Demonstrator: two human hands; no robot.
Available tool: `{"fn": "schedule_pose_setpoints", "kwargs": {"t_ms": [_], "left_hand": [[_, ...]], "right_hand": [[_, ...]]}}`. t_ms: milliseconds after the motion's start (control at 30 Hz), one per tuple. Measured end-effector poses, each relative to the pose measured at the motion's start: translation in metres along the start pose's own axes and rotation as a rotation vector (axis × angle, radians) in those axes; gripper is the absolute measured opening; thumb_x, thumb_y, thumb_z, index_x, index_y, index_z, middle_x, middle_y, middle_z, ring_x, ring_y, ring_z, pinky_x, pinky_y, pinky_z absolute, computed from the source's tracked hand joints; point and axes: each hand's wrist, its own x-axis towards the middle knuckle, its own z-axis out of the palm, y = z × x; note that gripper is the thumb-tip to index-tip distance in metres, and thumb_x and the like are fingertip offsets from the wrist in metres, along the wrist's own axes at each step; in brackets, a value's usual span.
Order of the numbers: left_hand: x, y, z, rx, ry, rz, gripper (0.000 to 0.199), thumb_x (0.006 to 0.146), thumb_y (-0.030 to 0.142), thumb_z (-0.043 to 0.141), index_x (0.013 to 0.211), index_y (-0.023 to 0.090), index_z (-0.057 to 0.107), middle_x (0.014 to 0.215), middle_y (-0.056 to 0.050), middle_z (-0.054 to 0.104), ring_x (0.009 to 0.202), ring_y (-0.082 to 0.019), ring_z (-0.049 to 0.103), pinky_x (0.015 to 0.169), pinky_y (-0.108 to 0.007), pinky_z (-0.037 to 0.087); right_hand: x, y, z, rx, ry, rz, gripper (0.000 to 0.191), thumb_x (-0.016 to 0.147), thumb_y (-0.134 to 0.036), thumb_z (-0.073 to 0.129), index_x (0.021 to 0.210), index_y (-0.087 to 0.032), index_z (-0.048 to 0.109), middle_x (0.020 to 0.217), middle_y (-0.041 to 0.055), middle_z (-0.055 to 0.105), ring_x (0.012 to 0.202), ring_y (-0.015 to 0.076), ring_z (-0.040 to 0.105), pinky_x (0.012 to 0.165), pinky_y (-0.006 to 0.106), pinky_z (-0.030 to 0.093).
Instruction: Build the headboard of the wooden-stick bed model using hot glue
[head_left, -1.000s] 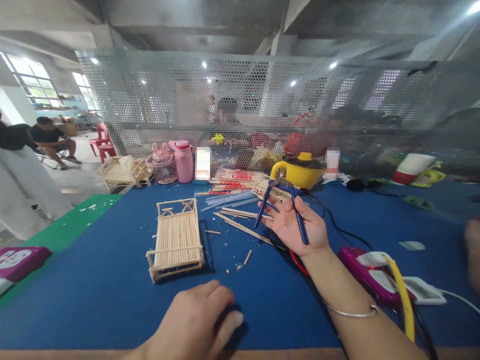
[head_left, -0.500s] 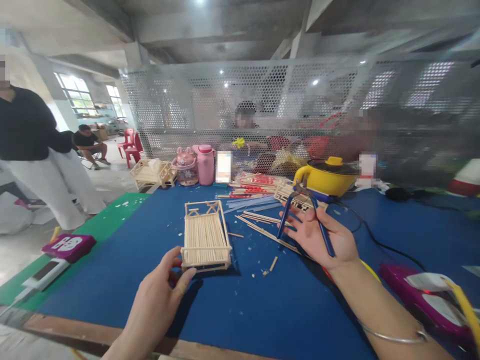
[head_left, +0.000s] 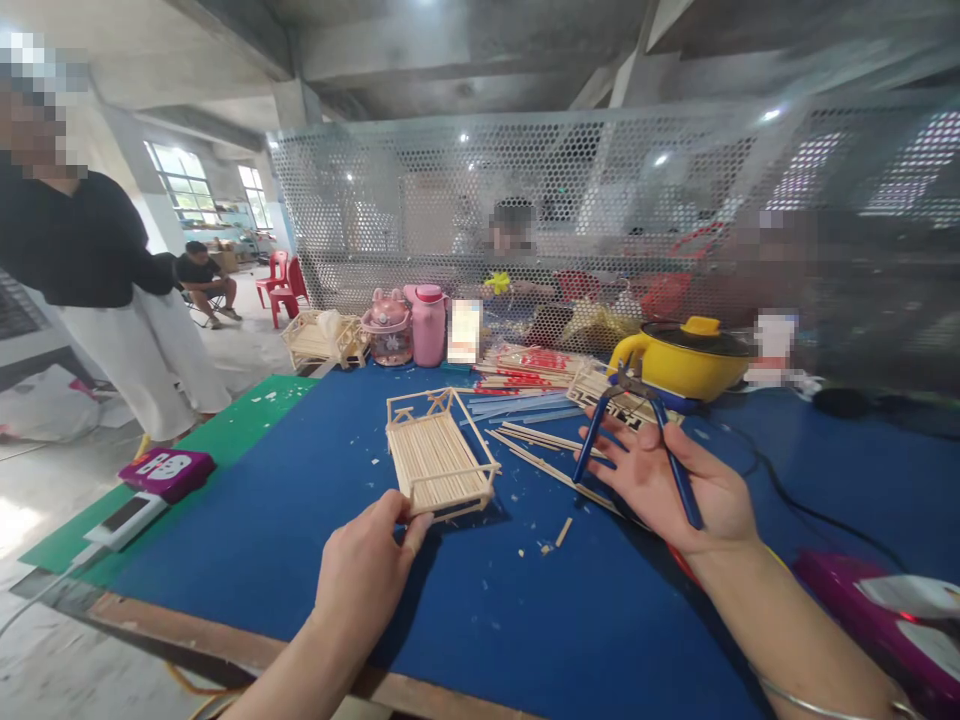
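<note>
A small bed-like frame of pale wooden sticks (head_left: 435,460) rests on the blue table top (head_left: 465,610), turned at a slant. At its near left corner, my left hand (head_left: 371,560) pinches the frame between thumb and fingers. Blue-handled pliers (head_left: 679,470) lie across my right hand (head_left: 667,480), which is palm up with the fingers spread and the handles apart. Loose pale sticks (head_left: 536,435) lie between the frame and my right hand. Small offcuts (head_left: 564,532) are scattered nearby.
Red-marked stick bundles (head_left: 525,370), a yellow pot (head_left: 682,365), a pink flask (head_left: 429,325) and another stick frame (head_left: 319,340) stand along the back. Purple devices (head_left: 169,472) sit at both sides. A metal mesh screen (head_left: 420,190) rises behind. A person (head_left: 82,240) stands at left.
My left hand has closed on the frame's near corner, and the frame has turned at a slant. The view has shifted slightly; the pliers remain in my right hand.
</note>
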Motion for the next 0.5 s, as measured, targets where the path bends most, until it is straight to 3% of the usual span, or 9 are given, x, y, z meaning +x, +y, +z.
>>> {"fn": "schedule_pose_setpoints", "kwargs": {"t_ms": [167, 267, 367, 400, 433, 500], "left_hand": [[0.01, -0.008, -0.006, 0.06, -0.009, -0.04, 0.023, 0.088, 0.042, 0.044, 0.082, 0.024, 0.056, 0.074, 0.0, 0.069, 0.07, -0.021, 0.065, 0.059, -0.027, 0.038], [0.001, -0.014, -0.011, 0.044, 0.029, -0.048, 0.03, 0.088, 0.045, 0.041, 0.104, 0.023, 0.054, 0.093, -0.005, 0.069, 0.077, -0.023, 0.066, 0.062, -0.031, 0.045], [-0.023, -0.007, -0.012, -0.002, 0.243, -0.002, 0.07, 0.083, 0.049, 0.048, 0.14, 0.017, 0.021, 0.125, -0.016, 0.054, 0.1, -0.029, 0.061, 0.069, -0.038, 0.052], [-0.031, 0.0, -0.01, -0.024, 0.281, 0.064, 0.076, 0.083, 0.048, 0.049, 0.143, 0.016, 0.014, 0.127, -0.018, 0.052, 0.105, -0.029, 0.059, 0.072, -0.039, 0.053], [-0.037, 0.01, -0.008, -0.037, 0.253, 0.176, 0.071, 0.084, 0.045, 0.049, 0.142, 0.018, 0.018, 0.128, -0.017, 0.053, 0.107, -0.028, 0.059, 0.075, -0.038, 0.054], [-0.038, 0.038, 0.001, -0.021, -0.023, 0.519, 0.053, 0.086, 0.034, 0.051, 0.135, 0.019, 0.038, 0.119, -0.014, 0.061, 0.103, -0.026, 0.062, 0.08, -0.035, 0.055]], "right_hand": [[-0.002, -0.002, -0.001, 0.033, -0.013, 0.01, 0.026, 0.079, -0.045, 0.055, 0.063, -0.025, 0.06, 0.115, 0.0007, 0.064, 0.112, 0.028, 0.053, 0.094, 0.056, 0.04], [-0.004, -0.005, 0.001, 0.05, -0.011, 0.017, 0.026, 0.08, -0.045, 0.054, 0.064, -0.027, 0.061, 0.117, 0.0, 0.064, 0.113, 0.0274, 0.053, 0.096, 0.056, 0.038], [-0.005, -0.007, 0.004, 0.052, -0.01, 0.015, 0.025, 0.08, -0.046, 0.053, 0.064, -0.027, 0.061, 0.119, -0.0009, 0.063, 0.114, 0.0278, 0.053, 0.097, 0.057, 0.036], [-0.005, -0.007, 0.004, 0.05, -0.008, 0.014, 0.025, 0.08, -0.046, 0.054, 0.064, -0.028, 0.062, 0.119, -0.0011, 0.063, 0.114, 0.028, 0.053, 0.098, 0.058, 0.035], [-0.005, -0.007, 0.004, 0.048, -0.005, 0.014, 0.025, 0.079, -0.046, 0.055, 0.064, -0.028, 0.062, 0.119, -0.0012, 0.064, 0.114, 0.0282, 0.053, 0.098, 0.058, 0.035], [-0.004, -0.006, 0.004, 0.052, -0.001, 0.021, 0.024, 0.078, -0.047, 0.057, 0.064, -0.028, 0.062, 0.118, -0.0013, 0.064, 0.114, 0.0285, 0.053, 0.099, 0.058, 0.034]]}}
